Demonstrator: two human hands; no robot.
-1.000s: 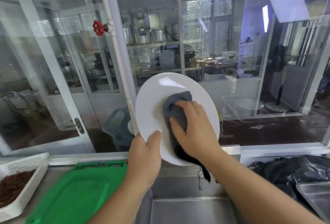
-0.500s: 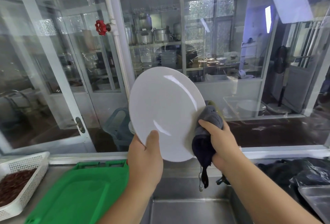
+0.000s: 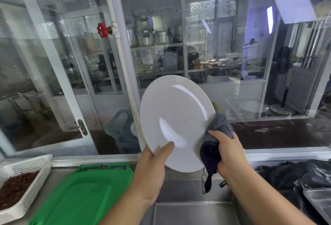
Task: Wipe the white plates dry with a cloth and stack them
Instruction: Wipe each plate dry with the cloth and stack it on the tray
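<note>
A large white plate (image 3: 176, 117) is held upright and tilted over the steel sink, its glossy face towards me. My left hand (image 3: 152, 169) grips its lower left rim, thumb on the face. My right hand (image 3: 230, 151) grips a bunched dark grey cloth (image 3: 215, 135) against the plate's right rim. A tail of the cloth hangs down below the hand. No stack of plates shows on the counter.
A green plastic tray (image 3: 80, 194) lies left of the sink (image 3: 193, 212). A white perforated basket (image 3: 23, 185) of dark red bits stands far left. Black plastic bags (image 3: 293, 176) and a steel tray corner lie right. A glass partition and white pipe with red valve (image 3: 102, 29) rise behind.
My right hand has slid the cloth from the middle of the plate's face to its right rim. The plate has tilted a little, its face now bare.
</note>
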